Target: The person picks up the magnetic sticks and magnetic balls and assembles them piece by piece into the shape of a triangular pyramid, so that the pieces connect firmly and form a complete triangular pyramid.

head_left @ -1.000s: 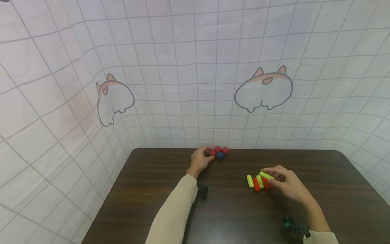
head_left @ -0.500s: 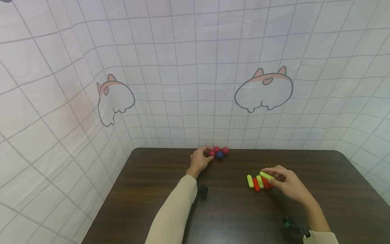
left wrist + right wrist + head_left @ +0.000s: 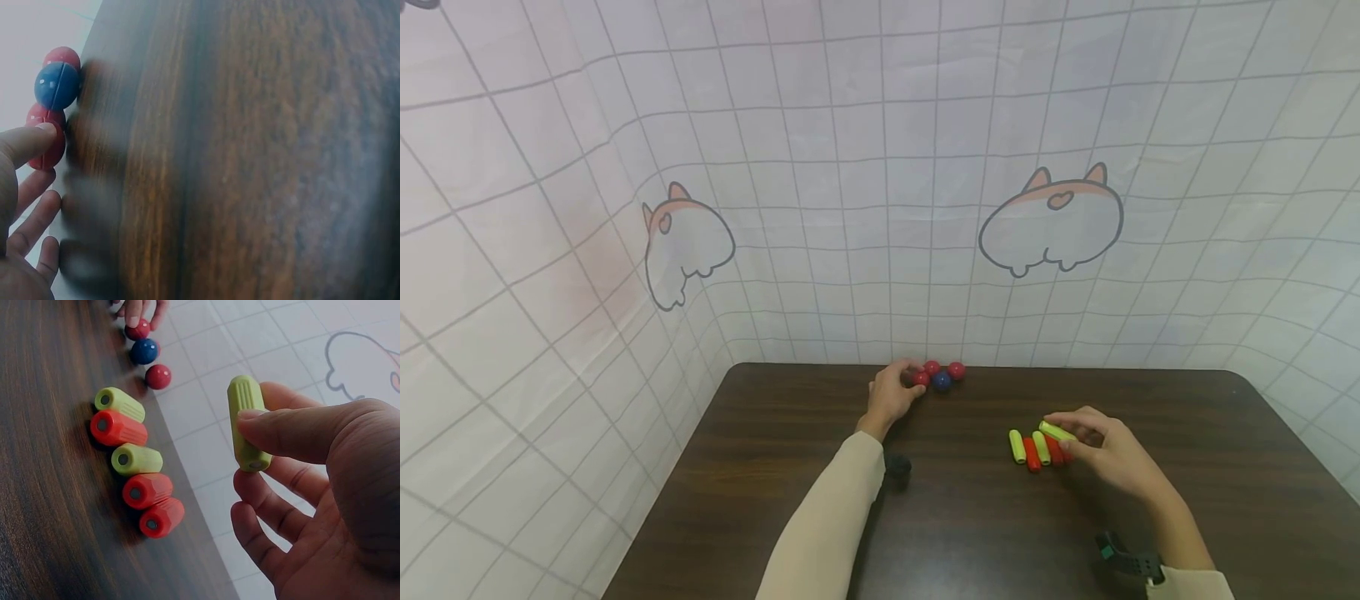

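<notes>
In the head view my left hand [image 3: 891, 396] is at the back edge of the table, thumb and fingers pinching a red ball [image 3: 47, 155]. Another red ball [image 3: 932, 367], a blue ball [image 3: 942, 382] and a third red ball [image 3: 957, 371] lie close beside it. My right hand [image 3: 1108, 450] pinches a yellow-green magnetic rod [image 3: 248, 425] between thumb and fingers, above the table. Its grey end [image 3: 255, 465] shows in the right wrist view. Under and left of that hand lies a row of rods: a yellow-green rod [image 3: 120, 405], a red rod [image 3: 119, 428] and several more.
The dark wooden table [image 3: 970, 533] ends just behind the balls. Behind it hangs a white gridded cloth [image 3: 850, 208] with animal drawings. A dark wrist strap [image 3: 1131, 562] sits by the right wrist, and a dark object [image 3: 898, 468] beside the left forearm.
The red ball at my left hand and the red one behind it have shifted slightly left relative to the blue ball. My right hand stays still with its rod.
</notes>
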Tool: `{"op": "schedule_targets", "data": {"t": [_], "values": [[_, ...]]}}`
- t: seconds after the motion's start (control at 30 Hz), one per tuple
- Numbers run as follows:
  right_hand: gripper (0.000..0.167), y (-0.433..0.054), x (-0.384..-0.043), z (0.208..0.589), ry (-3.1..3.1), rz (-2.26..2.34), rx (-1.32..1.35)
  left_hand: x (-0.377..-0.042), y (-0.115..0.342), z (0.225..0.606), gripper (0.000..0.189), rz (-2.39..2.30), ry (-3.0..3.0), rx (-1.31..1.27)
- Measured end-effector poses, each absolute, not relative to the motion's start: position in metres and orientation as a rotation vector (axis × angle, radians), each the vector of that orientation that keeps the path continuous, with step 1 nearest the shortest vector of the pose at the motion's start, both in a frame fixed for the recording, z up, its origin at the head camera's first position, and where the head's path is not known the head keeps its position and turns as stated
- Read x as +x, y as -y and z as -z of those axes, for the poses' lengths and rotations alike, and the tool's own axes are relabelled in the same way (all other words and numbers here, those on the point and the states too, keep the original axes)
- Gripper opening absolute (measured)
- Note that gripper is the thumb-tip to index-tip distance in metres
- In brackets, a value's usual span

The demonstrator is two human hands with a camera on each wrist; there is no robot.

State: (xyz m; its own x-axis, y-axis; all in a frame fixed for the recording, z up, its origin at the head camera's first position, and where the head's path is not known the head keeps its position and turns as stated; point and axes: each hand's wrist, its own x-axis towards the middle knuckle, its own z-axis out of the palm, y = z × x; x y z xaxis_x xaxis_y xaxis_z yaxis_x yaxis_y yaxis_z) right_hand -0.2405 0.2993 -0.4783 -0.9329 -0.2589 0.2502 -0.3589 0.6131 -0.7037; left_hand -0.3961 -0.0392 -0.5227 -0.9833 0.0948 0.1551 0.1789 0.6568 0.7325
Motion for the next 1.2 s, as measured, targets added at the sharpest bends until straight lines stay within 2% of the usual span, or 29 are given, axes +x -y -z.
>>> {"op": "schedule_targets", "data": {"t": [0.63,1.2], "values": [[0.034,-0.29,-0.241,0.475,2.739,-1.161,0.52,-0.378,0.053,0.509,0.029,1.245,2.727,-0.353],[0.031,-0.252,-0.241,0.478,2.646,-1.379,0.697,-0.316,0.071,0.502,0.028,1.448,2.571,-0.541]]}}
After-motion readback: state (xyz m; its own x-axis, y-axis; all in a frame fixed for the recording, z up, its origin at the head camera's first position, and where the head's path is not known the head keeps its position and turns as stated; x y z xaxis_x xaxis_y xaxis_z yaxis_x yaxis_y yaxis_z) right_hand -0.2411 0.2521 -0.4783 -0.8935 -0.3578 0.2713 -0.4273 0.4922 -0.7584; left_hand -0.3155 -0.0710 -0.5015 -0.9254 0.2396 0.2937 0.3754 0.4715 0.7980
